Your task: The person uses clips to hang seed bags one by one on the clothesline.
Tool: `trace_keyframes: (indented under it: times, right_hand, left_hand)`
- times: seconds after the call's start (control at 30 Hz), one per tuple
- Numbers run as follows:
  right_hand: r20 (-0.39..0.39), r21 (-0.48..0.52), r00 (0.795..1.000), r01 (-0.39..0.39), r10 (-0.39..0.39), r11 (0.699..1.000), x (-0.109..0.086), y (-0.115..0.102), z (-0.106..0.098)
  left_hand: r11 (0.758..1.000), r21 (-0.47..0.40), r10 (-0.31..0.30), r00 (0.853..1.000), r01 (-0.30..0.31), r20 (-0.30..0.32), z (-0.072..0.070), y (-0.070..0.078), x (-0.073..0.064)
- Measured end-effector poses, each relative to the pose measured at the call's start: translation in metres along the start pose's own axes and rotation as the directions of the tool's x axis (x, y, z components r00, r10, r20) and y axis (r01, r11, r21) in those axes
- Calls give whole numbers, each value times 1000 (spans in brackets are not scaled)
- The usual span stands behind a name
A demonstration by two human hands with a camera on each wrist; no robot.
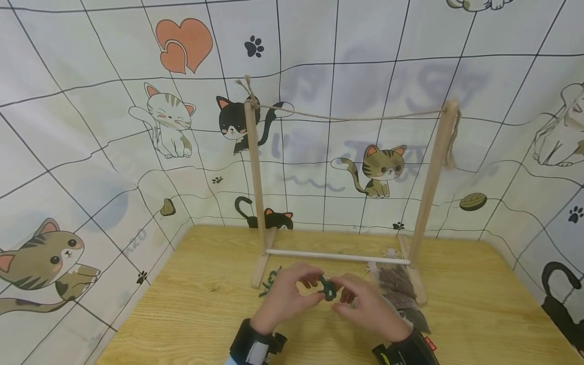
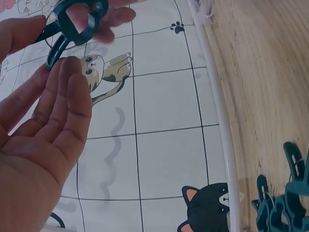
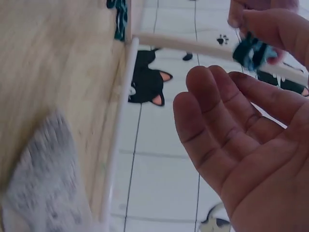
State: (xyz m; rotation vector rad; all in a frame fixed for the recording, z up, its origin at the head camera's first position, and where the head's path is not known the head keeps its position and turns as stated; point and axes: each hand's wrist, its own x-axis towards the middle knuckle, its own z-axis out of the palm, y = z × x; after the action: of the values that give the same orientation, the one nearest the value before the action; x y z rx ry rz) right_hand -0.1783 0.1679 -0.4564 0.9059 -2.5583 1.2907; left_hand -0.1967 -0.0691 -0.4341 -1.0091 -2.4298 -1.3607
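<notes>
the left hand pinches a green clip by its handles, thumb against fingertip, above the table; the right hand bends its fingers loosely close beside it, whether gripping i cannot tell. more green clips lie by the wooden frame's left foot, filled bags by its right.

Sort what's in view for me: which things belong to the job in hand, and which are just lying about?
In the job:
green clip, pinched by the left hand
right hand, close to the clip
other green clips, probably, as they look alike

Seemingly just lying about:
bags with dark contents, untouched
wooden frame with string, standing untouched; role unclear
</notes>
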Motion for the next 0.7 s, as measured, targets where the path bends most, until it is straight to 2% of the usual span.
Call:
trace_keyframes:
  times: [0.1,0.17,0.23,0.33,0.47,0.57,0.7]
  right_hand:
    - [-40,-81,996,-85,82,993,-4,0,-18]
    - [-72,-159,986,-161,151,974,-8,3,-32]
    - [-70,-234,977,-211,200,949,-12,11,-43]
    - [-2,-325,939,-327,345,888,-19,24,-56]
    - [63,-382,868,-436,493,815,-26,36,-66]
    - [88,-377,834,-479,545,793,-31,39,-67]
    - [126,-334,818,-498,562,800,-35,40,-64]
  left_hand:
    - [999,25,-26,998,28,-51,-6,0,-1]
    - [999,34,-27,996,30,-83,-10,-1,-1]
    - [999,33,-25,994,29,-107,-14,-2,-2]
    - [999,36,-29,991,34,-131,-18,-4,-3]
    - [998,40,-44,988,51,-148,-21,-5,-3]
    - [998,41,-43,987,51,-158,-22,-5,-3]
    - [998,37,-42,986,49,-161,-23,-6,-2]
